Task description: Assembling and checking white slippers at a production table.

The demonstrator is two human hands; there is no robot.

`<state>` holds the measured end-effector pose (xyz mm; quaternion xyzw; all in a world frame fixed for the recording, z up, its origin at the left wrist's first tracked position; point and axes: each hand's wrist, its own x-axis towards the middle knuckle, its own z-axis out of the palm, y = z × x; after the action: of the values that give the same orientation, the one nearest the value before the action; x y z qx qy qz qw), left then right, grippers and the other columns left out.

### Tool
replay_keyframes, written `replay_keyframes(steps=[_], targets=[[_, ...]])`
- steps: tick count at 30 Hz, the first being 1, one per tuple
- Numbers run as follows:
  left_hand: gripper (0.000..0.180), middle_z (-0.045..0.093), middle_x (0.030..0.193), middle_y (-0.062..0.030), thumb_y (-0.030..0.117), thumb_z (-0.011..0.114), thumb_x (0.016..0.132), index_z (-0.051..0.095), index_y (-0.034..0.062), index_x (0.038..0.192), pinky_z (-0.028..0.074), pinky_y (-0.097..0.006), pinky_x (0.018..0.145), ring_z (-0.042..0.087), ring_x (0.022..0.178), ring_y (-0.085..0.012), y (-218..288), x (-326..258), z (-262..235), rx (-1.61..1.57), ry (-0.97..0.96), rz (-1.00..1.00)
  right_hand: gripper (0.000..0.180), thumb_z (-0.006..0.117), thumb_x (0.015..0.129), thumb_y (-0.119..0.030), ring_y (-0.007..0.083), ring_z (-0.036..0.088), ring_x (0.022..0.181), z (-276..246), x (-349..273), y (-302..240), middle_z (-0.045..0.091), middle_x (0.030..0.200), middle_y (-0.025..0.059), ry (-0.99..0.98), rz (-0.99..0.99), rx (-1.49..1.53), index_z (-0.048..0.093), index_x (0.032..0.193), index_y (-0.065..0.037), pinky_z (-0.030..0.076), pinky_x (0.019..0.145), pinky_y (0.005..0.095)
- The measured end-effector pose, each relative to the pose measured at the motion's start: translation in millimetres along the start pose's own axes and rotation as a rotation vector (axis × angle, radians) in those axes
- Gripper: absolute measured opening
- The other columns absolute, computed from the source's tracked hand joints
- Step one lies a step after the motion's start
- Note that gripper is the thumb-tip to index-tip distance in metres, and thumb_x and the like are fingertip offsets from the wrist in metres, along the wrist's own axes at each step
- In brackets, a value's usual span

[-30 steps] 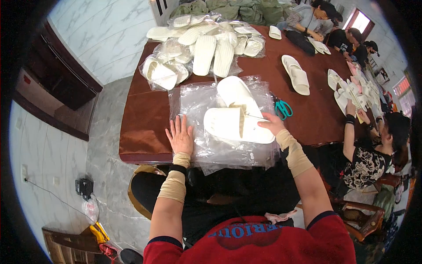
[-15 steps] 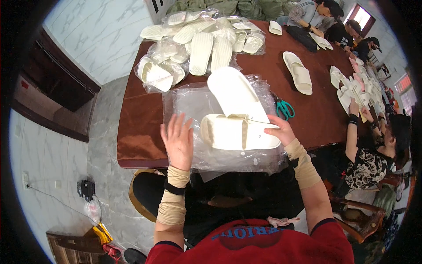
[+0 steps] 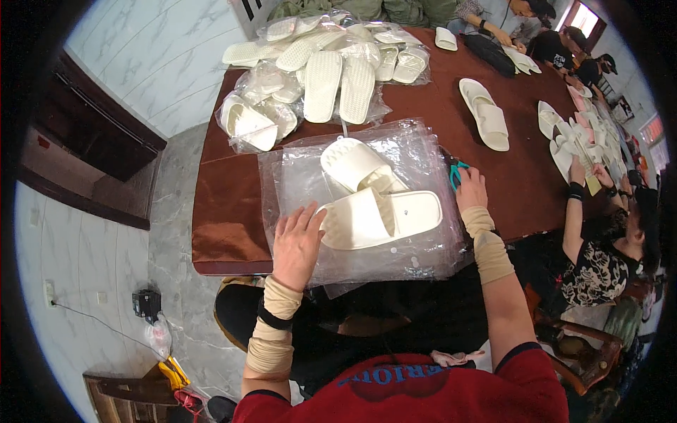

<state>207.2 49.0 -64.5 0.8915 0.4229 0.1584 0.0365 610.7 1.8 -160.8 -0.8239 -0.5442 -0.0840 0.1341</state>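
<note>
Spreading wide in front of the person, a brown-covered worktop (image 3: pixel 229 218) carries a heap of bagged slippers (image 3: pixel 323 84) toward its far left corner. Nearer, a stack of clear plastic bags (image 3: pixel 293 176) lies wrinkled and shiny, overhanging the near edge. On it rest two cream-white slippers, each with a broad, plain band: the near slipper (image 3: pixel 383 220) points its toe toward the worktop's left edge and shows a small dark mark on its smooth footbed, while the far slipper (image 3: pixel 361 166) lies aslant, partly covered by it. The left hand (image 3: pixel 297 243) is open, fingers slightly parted, right at the near slipper's toe; whether they touch cannot be told. Beyond that slipper's heel, the right hand (image 3: pixel 472 189) bends its fingers over the teal handles of the scissors (image 3: pixel 457 173); how firmly it grasps them is unclear.
</note>
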Motion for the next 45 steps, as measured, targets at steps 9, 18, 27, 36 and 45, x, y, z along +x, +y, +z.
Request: replay_keyframes(steps=[9,18,27,36,45], targets=[[0.012,0.066,0.089,-0.0115,0.012,0.062,0.084,0.064,0.0047,0.093,0.048,-0.04,0.077,0.062,0.088,-0.0297,68.0,79.8,42.8,-0.512,0.246,0.059,0.054,0.063,0.075,-0.005,0.0355,0.057,0.094,6.2,16.7,5.9,0.058,0.102,0.0161,-0.125,0.066,0.051,0.047,0.127,-0.007,0.047,0.084,0.0436],[0.027,0.066,0.082,-0.0071,0.019,0.068,0.079,0.059,0.0113,0.103,0.028,-0.055,0.101,0.06,0.092,-0.0236,77.6,82.9,107.6,-0.147,0.137,-0.132,0.055,0.067,0.083,-0.016,0.0128,0.06,0.084,-58.1,-13.7,-34.0,0.063,0.102,0.0094,-0.362,0.099,1.217,0.044,0.132,-0.006,0.049,0.069,0.0258],[0.017,0.062,0.09,-0.0048,0.0,0.066,0.084,0.054,0.0019,0.097,0.049,-0.027,0.081,0.061,0.088,-0.0127,66.1,66.4,106.4,-1.332,0.409,-0.295,0.056,0.042,0.096,-0.052,0.0106,0.055,0.076,-69.2,-13.8,-69.9,0.057,0.091,0.0027,-1.158,0.059,1.433,0.045,0.131,-0.008,0.049,0.065,0.0263],[0.02,0.061,0.09,-0.0054,-0.003,0.063,0.086,0.048,0.001,0.099,0.049,-0.025,0.079,0.062,0.087,-0.0122,69.0,58.8,106.9,-1.248,0.389,-0.27,0.05,0.046,0.094,-0.052,0.0066,0.048,0.052,-67.5,-0.6,-100.6,0.056,0.071,-0.0001,-1.164,0.022,1.594,0.06,0.113,-0.008,0.037,0.044,0.0215],[0.014,0.063,0.083,-0.0051,0.0,0.063,0.087,0.051,0.0011,0.094,0.049,-0.026,0.078,0.063,0.083,-0.0125,61.2,49.2,100.8,-1.329,0.388,-0.25,0.034,0.061,0.091,-0.031,0.0044,0.046,0.052,-64.4,-0.1,-73.7,0.053,0.067,-0.0009,-0.763,0.203,1.525,0.061,0.114,-0.005,0.034,0.042,0.0191]])
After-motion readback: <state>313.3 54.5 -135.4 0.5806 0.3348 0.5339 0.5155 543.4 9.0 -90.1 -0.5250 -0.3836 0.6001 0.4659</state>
